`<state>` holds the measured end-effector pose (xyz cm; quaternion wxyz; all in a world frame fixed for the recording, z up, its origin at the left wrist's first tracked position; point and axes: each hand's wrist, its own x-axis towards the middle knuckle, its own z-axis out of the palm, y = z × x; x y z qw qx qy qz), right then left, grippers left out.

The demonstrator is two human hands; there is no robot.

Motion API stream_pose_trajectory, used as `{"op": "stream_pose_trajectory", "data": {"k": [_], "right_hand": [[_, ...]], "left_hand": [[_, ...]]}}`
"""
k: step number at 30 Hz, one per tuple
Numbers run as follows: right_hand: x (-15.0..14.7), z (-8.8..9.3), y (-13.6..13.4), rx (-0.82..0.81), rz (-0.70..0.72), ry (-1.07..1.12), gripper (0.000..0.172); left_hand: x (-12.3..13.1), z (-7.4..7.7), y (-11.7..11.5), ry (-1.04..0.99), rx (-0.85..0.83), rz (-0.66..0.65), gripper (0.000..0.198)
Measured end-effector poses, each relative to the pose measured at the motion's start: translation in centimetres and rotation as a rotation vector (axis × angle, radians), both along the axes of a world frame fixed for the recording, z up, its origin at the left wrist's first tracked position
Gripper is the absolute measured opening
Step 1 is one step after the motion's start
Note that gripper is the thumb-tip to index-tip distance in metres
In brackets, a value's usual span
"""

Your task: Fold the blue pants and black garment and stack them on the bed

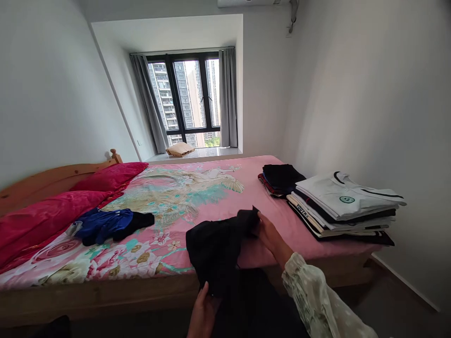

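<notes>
A black garment (213, 244) hangs between my two hands over the front edge of the bed. My left hand (203, 310) grips its lower edge near the bottom of the view, with the thumb on the cloth. Higher up and to the right, my right hand (269, 232) pinches a corner of the same garment, and the cloth is raised there. Part of the garment rests on the pink sheet.
On the bed's right side are a tall stack of folded shirts (348, 202) and a smaller dark stack (282, 177). Crumpled blue and black clothes (105, 225) lie at the left, beside red pillows (52, 211). The wooden bed edge (116, 303) runs across the front.
</notes>
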<state>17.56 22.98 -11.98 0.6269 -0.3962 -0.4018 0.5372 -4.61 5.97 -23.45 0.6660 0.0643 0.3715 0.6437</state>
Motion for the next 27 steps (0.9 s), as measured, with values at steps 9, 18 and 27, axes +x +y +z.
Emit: {"op": "stream_pose_trajectory", "data": {"k": [9, 18, 27], "right_hand": [[-3.1, -12.2, -13.5, 0.235, -0.096, -0.534, 0.055], [-3.0, -15.0, -15.4, 0.251, -0.053, -0.614, 0.036], [-1.6, -12.3, -16.6, 0.428, -0.012, -0.797, 0.034]], "left_hand": [[5.4, 2.1, -0.5, 0.431, -0.002, -0.013, 0.029], [9.0, -3.1, -1.8, 1.109, 0.147, -0.032, 0.04], [6.0, -2.9, -0.1, 1.46, 0.188, 0.373, 0.046]]}}
